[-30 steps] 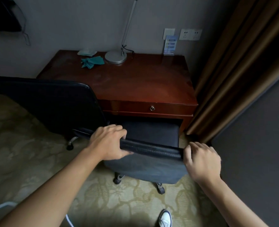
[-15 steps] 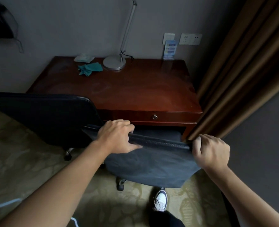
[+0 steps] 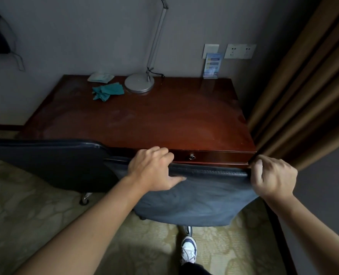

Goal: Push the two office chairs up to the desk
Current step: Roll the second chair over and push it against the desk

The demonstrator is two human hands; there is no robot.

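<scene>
Against desk edge, chair back.

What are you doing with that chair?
A person is pushing a dark office chair in under the wooden desk. The left hand and the right hand each grip the top edge of its backrest, which is close to the desk's drawer front. A second dark chair stands just to the left, beside the desk's corner. A lamp and a green cloth sit on the desk.
</scene>
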